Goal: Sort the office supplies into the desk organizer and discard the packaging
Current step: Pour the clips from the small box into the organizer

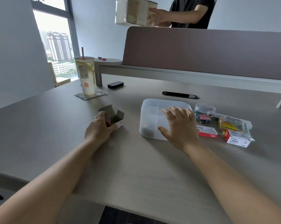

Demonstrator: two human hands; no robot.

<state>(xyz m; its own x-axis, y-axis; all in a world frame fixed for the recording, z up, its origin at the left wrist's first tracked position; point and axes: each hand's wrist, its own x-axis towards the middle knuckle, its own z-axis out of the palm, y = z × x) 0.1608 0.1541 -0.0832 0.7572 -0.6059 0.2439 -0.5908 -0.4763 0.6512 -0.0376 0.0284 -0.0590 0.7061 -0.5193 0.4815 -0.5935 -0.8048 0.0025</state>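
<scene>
Desk [136, 167], light wood-grain top, with a mauve partition screen [209, 50] along its far edge.

Left hand [99, 129]: fingers curled round a small red-and-white cardboard box [114, 119], top flaps standing open, box resting on the desk to the left of the organizer.

Right hand [178, 128]: fingers spread and straight, holding nothing, over the right half of the organizer; whether the palm touches the rim cannot be told.

Desk organizer [150, 117]: translucent white plastic tray with rounded corners and inner dividers, at mid-desk. Some small greyish contents show dimly in its near-left compartment; what they are cannot be made out.

Supplies right of the organizer:
- Clear round jar [204, 113] of coloured binder clips, lid on, just beside the tray's far-right corner.
- Red-and-white staple box [207, 131], lying flat, near the right wrist.
- Clear plastic bag [235, 125] with yellow and other coloured items inside, right of the jar.
- Second red-and-white box [237, 138], at the near end of the bag.

Other items:
- Tall plastic drink cup [86, 75] with a red straw, on a patterned coaster [91, 94], far left.
- Small black device [115, 84] beside the cup.
- Black oval cable grommet [180, 95] set in the desk behind the organizer.
- Second person [193, 12] behind the screen, holding up a white package [133, 12].
</scene>
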